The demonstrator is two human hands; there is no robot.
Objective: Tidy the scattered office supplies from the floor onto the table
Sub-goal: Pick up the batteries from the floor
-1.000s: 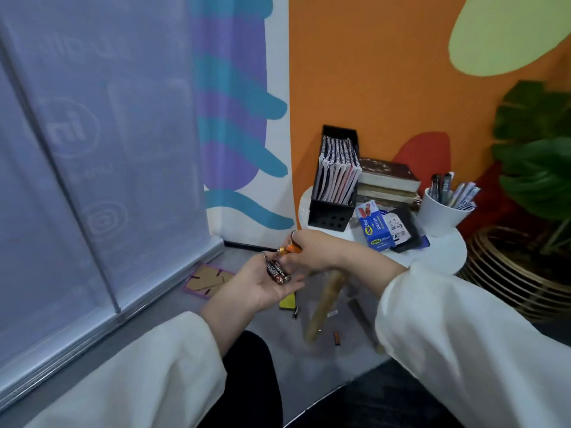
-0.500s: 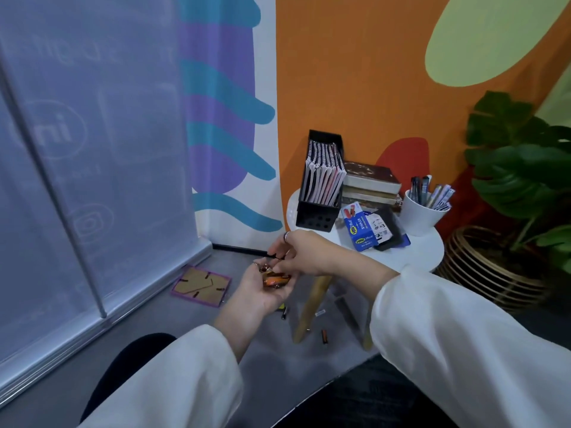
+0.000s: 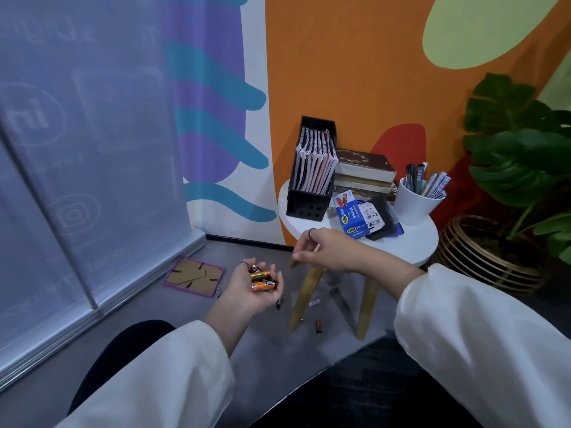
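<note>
Cupping several batteries (image 3: 262, 280) in an upturned palm, the left hand (image 3: 253, 288) sits low over the grey floor (image 3: 148, 304), fingers curled up around them. Batteries are small cylinders: one gold-coloured, one orange and black, one darker with red at the top of the pile. Exact count unclear.

Right hand (image 3: 324, 250) hangs in front of the round white table (image 3: 414, 242), back of hand up, fingers loosely bent, a ring on one finger. Nothing visible between its fingertips.

On the floor: one brownish battery (image 3: 318, 326) lying near the table's wooden legs (image 3: 304, 299); a small dark item (image 3: 278, 304) just beyond the left palm, too small to identify; a small white scrap (image 3: 314, 302) between the legs. A purple-edged cardboard frame back (image 3: 194, 276) lies flat near the base of the grey banner (image 3: 92, 149).

On the tabletop: black file holder (image 3: 309, 205) packed with spiral notebooks (image 3: 315, 162), stacked books (image 3: 364, 171), blue stapler box (image 3: 353, 219) resting on dark flat items, white cup (image 3: 414, 205) full of pens (image 3: 426, 179). Leafy plant (image 3: 522, 156) in a wire basket (image 3: 482, 257) stands to the right.
</note>
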